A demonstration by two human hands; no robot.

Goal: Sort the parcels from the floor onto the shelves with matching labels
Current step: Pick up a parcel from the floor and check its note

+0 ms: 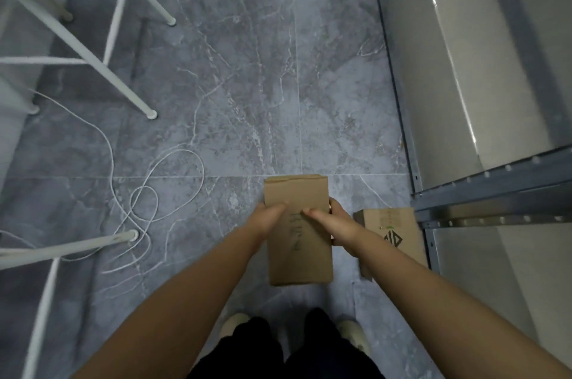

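Note:
I hold a plain brown cardboard parcel [298,242] in front of me above the grey floor, its long side pointing away, faint handwriting on its top face. My left hand [268,217] grips its left edge with the thumb on top. My right hand [335,224] grips its right edge, thumb also lying across the top. A second cardboard parcel [391,231] with a printed logo lies on the floor just right of my right hand, against the foot of the grey metal shelving [495,186]. No shelf labels are readable.
White metal chair or table legs [93,62] stand at the left, with a loose white cable [148,199] coiled on the marbled floor tiles beneath them. My feet [353,333] show at the bottom. The shelving's boards fill the right side.

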